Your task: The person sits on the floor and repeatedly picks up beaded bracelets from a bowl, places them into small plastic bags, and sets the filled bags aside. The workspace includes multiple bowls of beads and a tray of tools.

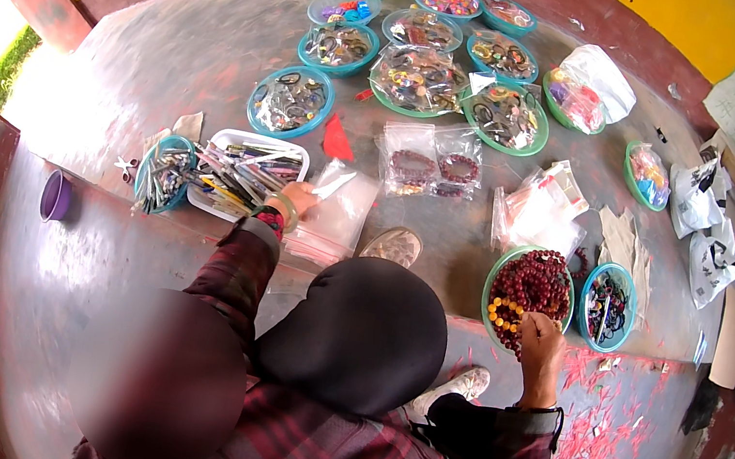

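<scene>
My right hand is closed, its fingertips gripping a bracelet of yellow beads. The bracelet hangs over the near side of a green basket heaped with dark red bead bracelets. On the left, my left hand, with a bangle on its wrist, has its bunched fingers at the edge of a clear plastic bag in a flat stack. A white tray full of pens lies just beside that hand. The fingertips of the left hand are partly hidden.
Blue and green baskets of bagged trinkets, such as this blue one, stand along the back. Bagged bracelets lie mid-platform. A pen basket is at left, a blue basket of dark bands at right. Red scraps litter the floor.
</scene>
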Motion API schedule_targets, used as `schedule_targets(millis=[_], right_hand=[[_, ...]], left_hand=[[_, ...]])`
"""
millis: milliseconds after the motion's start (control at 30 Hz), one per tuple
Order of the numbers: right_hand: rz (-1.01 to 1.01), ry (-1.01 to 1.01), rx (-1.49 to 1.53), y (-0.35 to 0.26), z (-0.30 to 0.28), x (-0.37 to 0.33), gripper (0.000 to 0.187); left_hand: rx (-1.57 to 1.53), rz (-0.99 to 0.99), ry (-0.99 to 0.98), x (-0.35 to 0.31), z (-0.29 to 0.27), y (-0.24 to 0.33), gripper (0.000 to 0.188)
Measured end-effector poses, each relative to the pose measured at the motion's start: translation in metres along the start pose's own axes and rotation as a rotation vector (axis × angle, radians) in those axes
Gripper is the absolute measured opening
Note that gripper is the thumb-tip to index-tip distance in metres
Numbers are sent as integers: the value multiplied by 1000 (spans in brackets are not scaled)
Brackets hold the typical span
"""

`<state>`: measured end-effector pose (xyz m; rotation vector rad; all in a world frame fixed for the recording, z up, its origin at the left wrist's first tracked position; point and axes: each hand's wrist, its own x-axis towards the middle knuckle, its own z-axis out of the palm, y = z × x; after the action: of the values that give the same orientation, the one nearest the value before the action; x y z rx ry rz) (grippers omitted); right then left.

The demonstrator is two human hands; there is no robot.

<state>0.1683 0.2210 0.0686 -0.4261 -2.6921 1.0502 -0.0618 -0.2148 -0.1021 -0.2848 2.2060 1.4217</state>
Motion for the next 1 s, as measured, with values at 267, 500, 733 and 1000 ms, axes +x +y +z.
schedule_targets(millis=[267,500,733,1000], right_hand=[[10,-160,-39,4,11,-1,20],[-40,-186,-48,10,14,-5,17],[-98,-199,-49,9,14,-6,15],[-126,-222,-97,13,16,-8,17]], left_hand=[[601,39,327,40,33,-59,23],[958,-83,354,-2,38,-9,25],[1000,-106,439,-3,47,-7,32],[1163,124,461,-23,53,-1,46]])
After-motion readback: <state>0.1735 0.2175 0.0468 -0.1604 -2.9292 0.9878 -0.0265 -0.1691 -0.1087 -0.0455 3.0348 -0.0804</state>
